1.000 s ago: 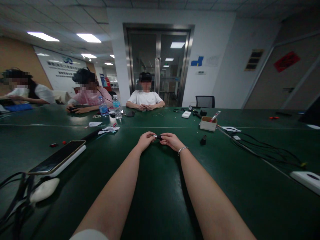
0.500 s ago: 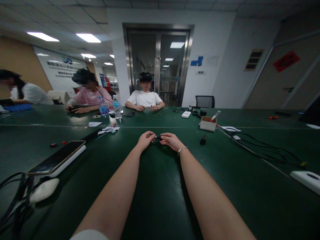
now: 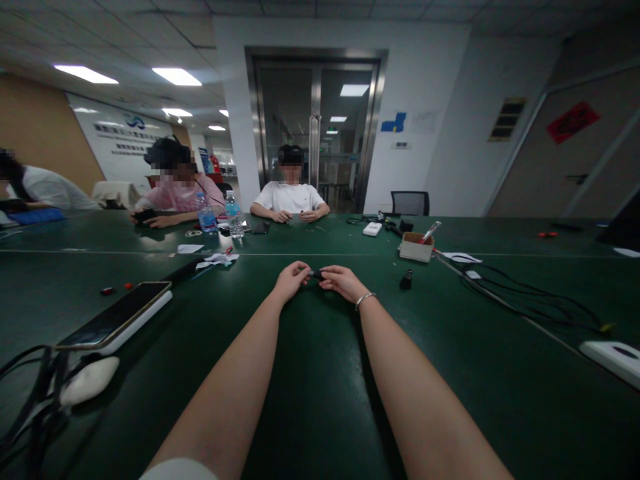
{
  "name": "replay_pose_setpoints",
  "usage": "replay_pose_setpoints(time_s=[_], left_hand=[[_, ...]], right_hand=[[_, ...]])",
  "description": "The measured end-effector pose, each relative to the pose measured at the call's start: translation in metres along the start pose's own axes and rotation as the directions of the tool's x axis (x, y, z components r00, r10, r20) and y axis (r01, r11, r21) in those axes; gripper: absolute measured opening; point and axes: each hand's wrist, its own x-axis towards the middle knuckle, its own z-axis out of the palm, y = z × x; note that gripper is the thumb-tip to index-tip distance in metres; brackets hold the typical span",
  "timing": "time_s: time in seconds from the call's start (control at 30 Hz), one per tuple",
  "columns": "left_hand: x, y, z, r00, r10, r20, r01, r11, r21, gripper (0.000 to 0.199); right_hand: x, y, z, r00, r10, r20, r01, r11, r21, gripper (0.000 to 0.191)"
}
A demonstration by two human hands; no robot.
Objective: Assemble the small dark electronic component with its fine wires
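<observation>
Both arms reach forward over the dark green table point(image 3: 320, 373). Between my fingertips is a small dark cylindrical piece with a silvery left end point(image 3: 315, 274); it is too small to name exactly. My left hand point(image 3: 293, 280) pinches the silvery end. My right hand point(image 3: 344, 283), with a bangle at the wrist, pinches the black end. The piece lies roughly level, a little above or at the tabletop; I cannot tell which. To the right of my right hand, a small black part with a narrower top point(image 3: 407, 279) stands on the table.
A small cardboard box point(image 3: 416, 248) with a pen-like item stands right, near black cables point(image 3: 530, 287). At left lie a phone point(image 3: 120, 313) on a white block and a white mouse-shaped object point(image 3: 90, 380). Water bottles point(image 3: 233, 215) and seated people point(image 3: 289, 197) are across the table.
My hands and the small piece stay almost exactly in place. Across the table, the person at far left has leaned further left, and the person in pink has shifted the dark object they hold.
</observation>
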Motion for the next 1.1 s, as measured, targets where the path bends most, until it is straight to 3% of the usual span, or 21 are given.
replay_pose_setpoints(time_s=[0.33,0.5,1.1], left_hand=[[0.0014,-0.0004,-0.0007,0.999,-0.052,-0.005,0.052,0.999,-0.005,0.027],[0.0024,-0.0042,-0.0017,1.000,0.002,0.008,-0.002,1.000,0.004,0.031],[0.0018,-0.0031,-0.0003,1.000,0.000,0.026,0.000,1.000,-0.005,0.032]], right_hand=[[0.0011,0.0007,-0.0002,1.000,-0.007,-0.013,0.007,1.000,0.009,0.013],[0.0010,0.0006,-0.0006,1.000,0.001,-0.009,-0.001,1.000,0.001,0.012],[0.0008,0.0005,-0.0001,1.000,-0.001,-0.012,0.001,1.000,0.000,0.014]])
